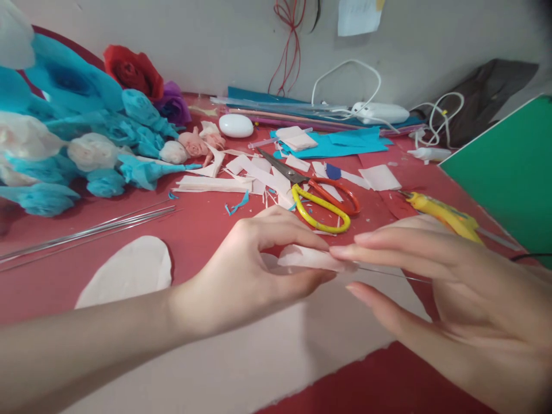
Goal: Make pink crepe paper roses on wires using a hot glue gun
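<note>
Pinching the pale-pink paper roll [308,257] w/ thumb & fingers, L hand [259,259] has a snug grip; R hand [448,282] touches its end, thumb spread apart. Roll's well in from worktop's [366,379] far edge. Poss. risk: slack pinch = paper unwinding off wire [394,275].

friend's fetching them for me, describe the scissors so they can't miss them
On the red tabletop, look just beyond the left hand, among pale paper scraps. The scissors there have one yellow and one orange-red handle, unlike the yellow glue gun.
</note>
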A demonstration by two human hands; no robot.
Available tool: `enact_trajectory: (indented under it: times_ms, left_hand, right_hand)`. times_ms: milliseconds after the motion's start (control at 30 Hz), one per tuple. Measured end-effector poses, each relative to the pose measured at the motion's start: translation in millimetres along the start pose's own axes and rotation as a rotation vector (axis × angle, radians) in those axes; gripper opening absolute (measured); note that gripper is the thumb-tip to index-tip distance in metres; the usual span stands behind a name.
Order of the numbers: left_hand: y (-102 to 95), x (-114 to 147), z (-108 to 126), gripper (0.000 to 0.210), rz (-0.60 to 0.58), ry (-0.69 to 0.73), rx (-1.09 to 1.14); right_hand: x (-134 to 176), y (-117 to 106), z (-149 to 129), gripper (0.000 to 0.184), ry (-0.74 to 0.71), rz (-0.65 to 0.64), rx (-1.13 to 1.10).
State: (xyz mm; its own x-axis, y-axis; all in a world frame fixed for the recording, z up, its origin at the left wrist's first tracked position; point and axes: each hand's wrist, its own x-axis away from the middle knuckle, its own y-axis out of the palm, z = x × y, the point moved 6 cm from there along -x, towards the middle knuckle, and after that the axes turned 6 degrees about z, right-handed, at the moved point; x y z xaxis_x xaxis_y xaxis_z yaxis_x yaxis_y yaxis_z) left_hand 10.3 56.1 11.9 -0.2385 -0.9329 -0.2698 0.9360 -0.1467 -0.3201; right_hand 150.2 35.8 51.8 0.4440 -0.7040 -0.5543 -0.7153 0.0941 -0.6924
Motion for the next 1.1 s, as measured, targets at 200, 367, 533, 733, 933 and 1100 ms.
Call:
enact_trajectory:
  times_ms: [200,367,533,733,933,1100]
  left_hand:
    - [0.5,-3,-1,0.016,-0.012,-0.023,-0.038]
    - [-2.4,-1,1,0.013,0.039,-0.005,-0.020]
    - [-3.7,-2,1,0.011,0.041,-0.028,-0.013]
    - [-1.6,-1,-3,0.013,0.011,-0.092,-0.045]
    - [-1.9,0,-3,0.011,0.009,-0.104,-0.039]
    - [-2.3,-2,-3,0.010,0.024,-0.127,-0.033]
  right_hand:
    - [2,-6,6,0.037,0.113,0.116,-0.102]
    - [-6,-3,-6,0.023,-0.001,0.035,0.012]
    - [-13,-7,-2,0.017,0.123,0.073,-0.110]
    - [-13,-7,29,0.026,0.291,-0.026,-0.535]
    - [-13,-3,35,0.027,0.470,0.054,-0.689]
    - [-13,-1,29,0.024,0.454,-0.009,-0.684]
